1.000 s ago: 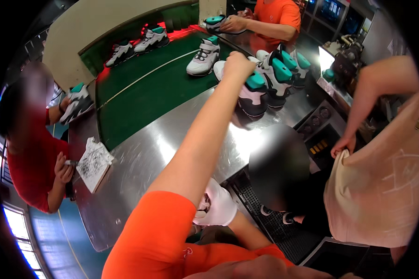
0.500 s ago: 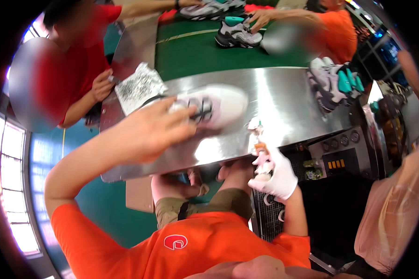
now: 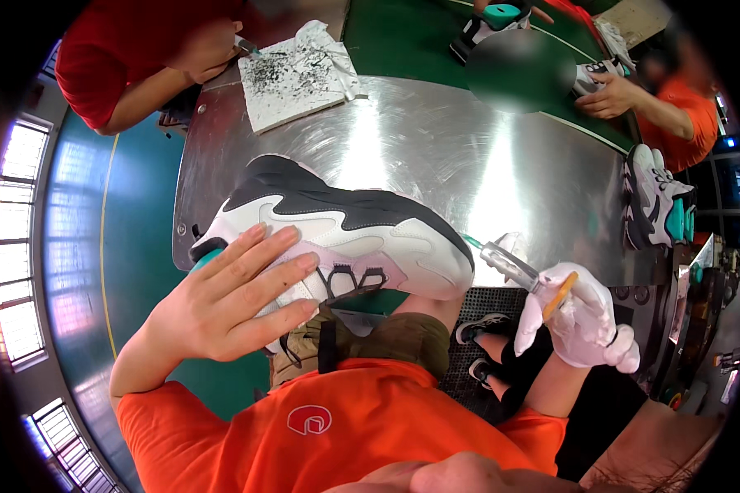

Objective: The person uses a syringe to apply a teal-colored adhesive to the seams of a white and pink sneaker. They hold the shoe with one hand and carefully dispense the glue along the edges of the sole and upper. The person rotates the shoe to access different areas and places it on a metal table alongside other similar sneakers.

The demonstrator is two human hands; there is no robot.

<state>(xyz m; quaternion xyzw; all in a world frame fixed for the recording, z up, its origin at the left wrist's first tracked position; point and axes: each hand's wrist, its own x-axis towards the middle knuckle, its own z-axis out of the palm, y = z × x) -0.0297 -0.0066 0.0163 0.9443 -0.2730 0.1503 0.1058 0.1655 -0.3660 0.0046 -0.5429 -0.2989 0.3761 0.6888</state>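
One white, grey and pale-pink shoe (image 3: 358, 234), tipped sideways at the counter's near edge, toe rightward and dark sole facing away, in the grip of the bare left hand (image 3: 226, 308), fingers spread across its side. One clear-bodied applicator (image 3: 510, 264), green tip just beside the toe, contact uncertain, grasped by the white-gloved right hand (image 3: 580, 320). Beyond: metal counter (image 3: 419, 148), dark-smudged white pad (image 3: 292, 86), clustered shoes with teal inserts (image 3: 654, 197) at right.
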